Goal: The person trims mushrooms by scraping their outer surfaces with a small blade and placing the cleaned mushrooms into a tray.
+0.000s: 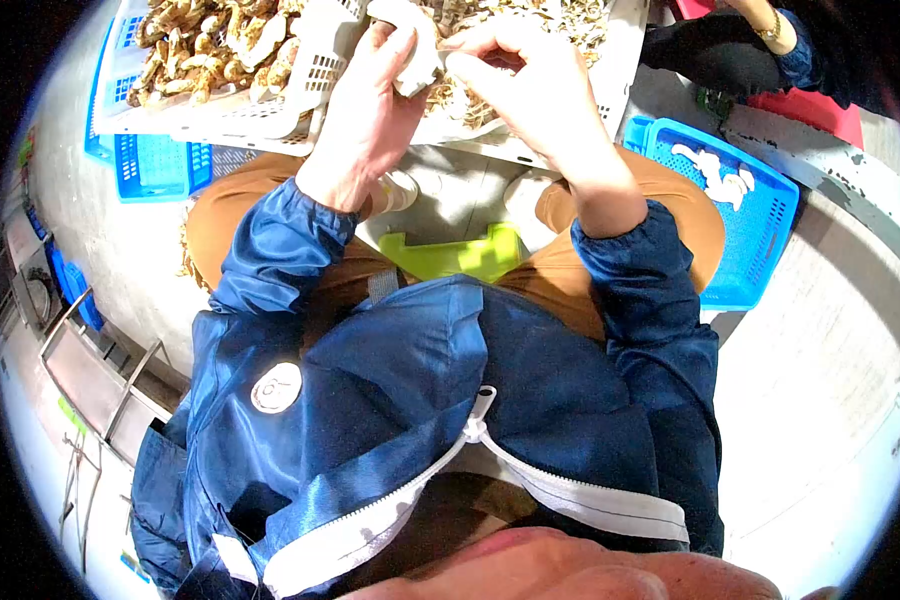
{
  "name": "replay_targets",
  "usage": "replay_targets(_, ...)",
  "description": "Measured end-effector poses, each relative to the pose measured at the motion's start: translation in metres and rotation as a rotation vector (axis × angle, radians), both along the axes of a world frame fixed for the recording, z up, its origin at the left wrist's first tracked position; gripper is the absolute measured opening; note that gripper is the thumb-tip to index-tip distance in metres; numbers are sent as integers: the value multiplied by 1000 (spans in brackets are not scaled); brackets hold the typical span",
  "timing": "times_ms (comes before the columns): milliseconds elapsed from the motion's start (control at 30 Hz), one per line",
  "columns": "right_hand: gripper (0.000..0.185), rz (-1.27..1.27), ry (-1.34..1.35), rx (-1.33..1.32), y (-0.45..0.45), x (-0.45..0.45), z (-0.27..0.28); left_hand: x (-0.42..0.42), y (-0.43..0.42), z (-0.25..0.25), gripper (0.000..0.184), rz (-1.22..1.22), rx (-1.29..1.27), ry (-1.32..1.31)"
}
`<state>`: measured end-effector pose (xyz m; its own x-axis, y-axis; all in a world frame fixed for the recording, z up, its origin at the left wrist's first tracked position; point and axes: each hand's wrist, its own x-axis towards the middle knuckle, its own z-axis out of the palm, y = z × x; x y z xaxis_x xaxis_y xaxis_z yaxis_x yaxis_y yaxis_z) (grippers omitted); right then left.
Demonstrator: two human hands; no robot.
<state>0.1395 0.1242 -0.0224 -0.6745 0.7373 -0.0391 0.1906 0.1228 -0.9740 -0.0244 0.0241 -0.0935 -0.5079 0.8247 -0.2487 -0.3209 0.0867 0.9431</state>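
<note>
My left hand (375, 125) is closed around a pale, whitish mushroom (417, 50) near the top of the view. From the right, the thumb and fingers of my right hand (545, 85) pinch together at the mushroom's edge; what lies between them is too small to make out. Beneath both hands stands a white crate (620, 75) holding thin, pale brown scraps (470, 108). Beside it on the left, brown unpeeled mushrooms (210, 60) fill a white perforated basket (325, 70).
To my right sits a blue basket (770, 235) with a few white pieces (715, 175) in it. Another blue basket (155, 170) is under the left crate. A green plastic object (450, 255) lies between my feet. Another person's arm (770, 25) shows at upper right, near a red container (815, 115).
</note>
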Motion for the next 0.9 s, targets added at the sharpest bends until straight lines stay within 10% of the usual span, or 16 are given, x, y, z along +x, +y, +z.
replay_targets(167, 15, 39, 54, 152, -1, -1, -6, -5, -5, 11, 40, -229, 49, 1089)
replay_targets(267, 15, 14, -57, 74, 2, 0, 1, 19, 10, 45, 34, 37, 51, -365)
replay_targets(567, 7, -507, -134, 620, 59, 20, 2, -16, 5, 34, 41, -341, -6, -616)
replay_targets(700, 10, -140, -111, -4, 46, 23, 28, -3, 7, 52, 46, -200, -84, -342)
replay_targets(900, 12, 182, 77, 75, 20, 11, 14, 4, 8, 44, 62, -127, -106, -271)
